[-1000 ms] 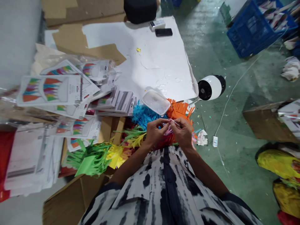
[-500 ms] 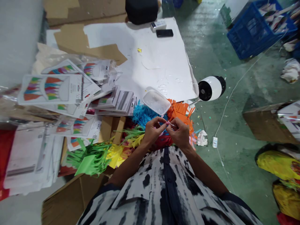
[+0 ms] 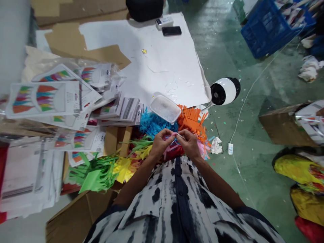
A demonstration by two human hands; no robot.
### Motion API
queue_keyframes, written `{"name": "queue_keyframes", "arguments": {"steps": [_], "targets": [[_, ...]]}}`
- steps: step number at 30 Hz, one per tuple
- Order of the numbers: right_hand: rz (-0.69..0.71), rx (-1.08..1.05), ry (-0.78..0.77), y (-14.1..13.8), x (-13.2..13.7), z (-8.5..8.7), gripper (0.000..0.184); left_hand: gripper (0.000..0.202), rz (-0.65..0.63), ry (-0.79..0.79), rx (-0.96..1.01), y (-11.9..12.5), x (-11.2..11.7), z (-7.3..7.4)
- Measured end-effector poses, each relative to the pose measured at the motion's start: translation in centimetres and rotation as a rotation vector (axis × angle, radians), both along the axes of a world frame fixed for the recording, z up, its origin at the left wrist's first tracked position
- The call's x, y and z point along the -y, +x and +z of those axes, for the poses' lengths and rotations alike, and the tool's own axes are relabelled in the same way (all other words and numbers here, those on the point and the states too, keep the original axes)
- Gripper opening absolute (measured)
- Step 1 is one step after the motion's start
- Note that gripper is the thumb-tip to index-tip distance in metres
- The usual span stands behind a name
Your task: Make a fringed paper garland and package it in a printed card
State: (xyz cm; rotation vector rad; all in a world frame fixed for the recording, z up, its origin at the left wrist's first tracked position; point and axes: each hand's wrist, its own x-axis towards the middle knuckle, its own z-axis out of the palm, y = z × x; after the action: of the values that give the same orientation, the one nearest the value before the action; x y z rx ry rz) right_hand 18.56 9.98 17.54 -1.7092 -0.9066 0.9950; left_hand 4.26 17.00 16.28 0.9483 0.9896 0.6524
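Note:
In front of my shirt, my left hand (image 3: 161, 142) pinches the top of a pink paper strip (image 3: 174, 134), its thumb and fingers pressed together. Close beside it, my right hand (image 3: 188, 143) is closed on the same strip, and a thin white piece like a string lies at its fingertips. Pink fringe hangs below between the hands. Just beyond are blue fringed paper (image 3: 154, 124) and orange fringed paper (image 3: 191, 119), with a white plastic tub (image 3: 165, 108) resting against them. Green fringed paper (image 3: 97, 175) and yellow fringed paper (image 3: 124, 168) lie to the left.
Printed packages (image 3: 45, 98) are piled on the left. A phone (image 3: 171, 31) and a small box (image 3: 164, 22) sit on the white board (image 3: 174, 60). To the right are a black-and-white lamp-like object (image 3: 225, 91), a blue crate (image 3: 265, 30) and a cardboard box (image 3: 280, 128).
Both hands have shifted slightly left in the picture, still together at the pink strip. More pink fringe shows beneath them. The whole view has moved a little.

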Motion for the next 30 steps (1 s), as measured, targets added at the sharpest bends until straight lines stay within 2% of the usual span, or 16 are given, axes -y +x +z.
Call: {"name": "queue_keyframes", "arguments": {"steps": [3,7,10,14,17,22,27,30], "targets": [[0.076,-0.005,-0.016,-0.6,0.6,-0.4,0.030,0.035,0.016,-0.240,0.090,-1.0,0.3,-0.7],[0.061,0.099,-0.028,-1.9,1.7,-0.9,0.031,0.039,-0.034,-0.413,0.119,-3.1,1.1,-1.2],[0.108,0.132,-0.025,-2.7,2.4,-1.0,0.028,0.039,-0.007,-0.482,0.118,-4.3,2.0,-1.4],[0.154,0.135,-0.005,-3.1,2.9,-1.2,0.027,0.041,0.064,-0.492,0.102,-5.1,2.7,-1.8],[0.201,0.047,-0.023,-3.2,3.3,-1.5,0.027,0.043,0.078,-0.491,0.091,-5.0,2.7,-1.8],[0.237,-0.076,-0.060,-3.2,3.7,-1.7,0.031,0.033,0.099,-0.416,0.057,-4.4,2.5,-1.2],[0.186,-0.046,-0.066,-2.5,3.8,-1.5,0.032,0.032,0.024,-0.333,0.018,-3.7,2.4,-0.1],[0.195,-0.017,-0.071,-2.1,3.9,-1.3,0.029,0.032,-0.008,-0.320,-0.003,-3.5,2.5,0.0]]}}
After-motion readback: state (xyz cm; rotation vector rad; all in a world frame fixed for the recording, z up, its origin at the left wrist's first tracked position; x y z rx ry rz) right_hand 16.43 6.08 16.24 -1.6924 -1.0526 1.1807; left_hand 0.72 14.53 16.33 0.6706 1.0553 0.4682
